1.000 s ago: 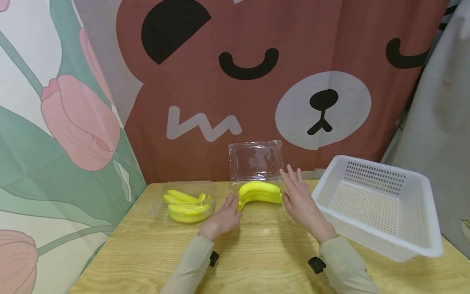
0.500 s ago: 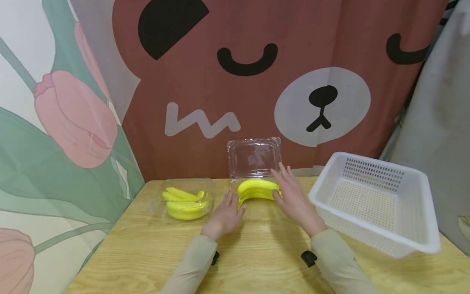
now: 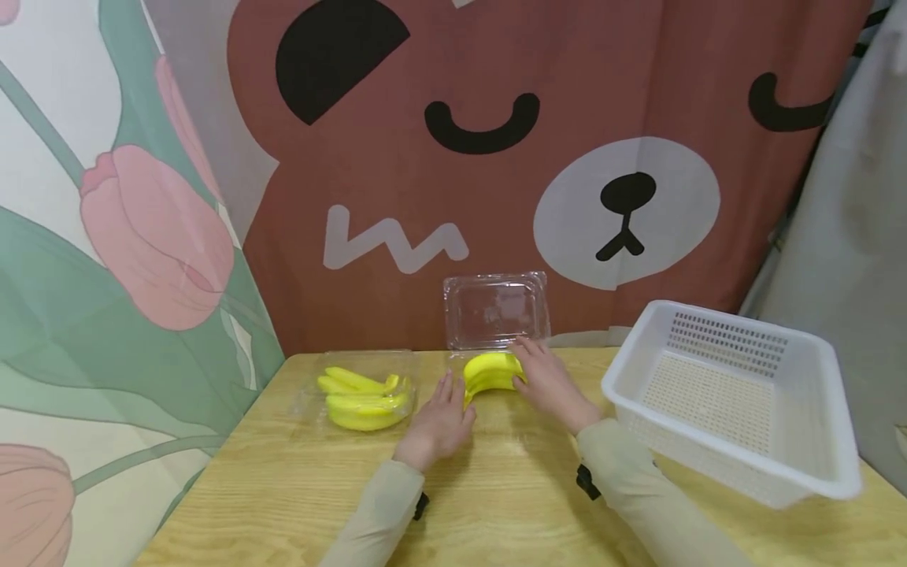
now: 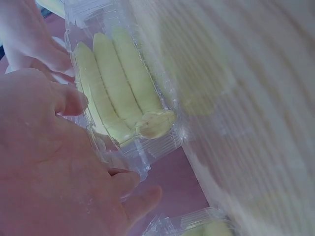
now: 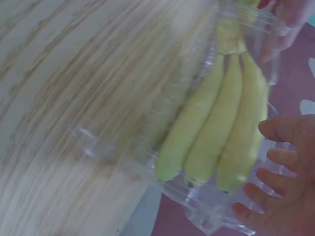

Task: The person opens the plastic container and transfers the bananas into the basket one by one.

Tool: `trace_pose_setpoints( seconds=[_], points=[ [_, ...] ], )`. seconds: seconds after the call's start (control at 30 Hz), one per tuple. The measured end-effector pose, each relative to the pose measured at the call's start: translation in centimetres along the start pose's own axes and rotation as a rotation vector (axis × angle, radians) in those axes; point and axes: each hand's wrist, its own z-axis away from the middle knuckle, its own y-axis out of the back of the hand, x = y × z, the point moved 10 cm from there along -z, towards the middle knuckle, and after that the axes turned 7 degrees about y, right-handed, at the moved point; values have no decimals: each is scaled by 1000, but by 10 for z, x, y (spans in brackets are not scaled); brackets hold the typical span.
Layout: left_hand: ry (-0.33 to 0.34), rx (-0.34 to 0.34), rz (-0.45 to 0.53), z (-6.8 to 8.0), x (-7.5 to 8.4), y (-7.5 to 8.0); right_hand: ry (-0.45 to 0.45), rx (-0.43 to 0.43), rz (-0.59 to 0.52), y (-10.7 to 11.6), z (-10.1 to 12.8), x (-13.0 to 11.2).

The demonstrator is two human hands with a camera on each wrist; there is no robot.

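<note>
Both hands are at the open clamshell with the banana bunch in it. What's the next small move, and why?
Probably bring the upright lid down over the banana bunch. The bunch already lies in the clear clamshell tray, the right hand is at its far side beside the lid, and the left hand steadies the tray's near end.

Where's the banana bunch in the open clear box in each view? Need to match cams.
Head: bunch at table centre, between left hand and right hand, below the raised lid.
Left wrist: bunch upper left of centre, stem end lower right, by the left hand.
Right wrist: bunch right of centre, stem at top, right hand at lower right.
Shared landmark: the clear box around the bunch.
</note>
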Motion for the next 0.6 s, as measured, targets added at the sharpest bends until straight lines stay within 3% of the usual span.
trace_pose_setpoints(
  seconds=[0.17,0.37,0.6],
  points=[
    [0,8,0,0,1,-1,7,-51,7,-16,-5,6],
    [-4,24,13,0,2,-2,-70,-100,-50,-29,-7,16],
    [4,24,-4,0,1,-2,-117,-95,-88,-34,-8,19]
  ],
)
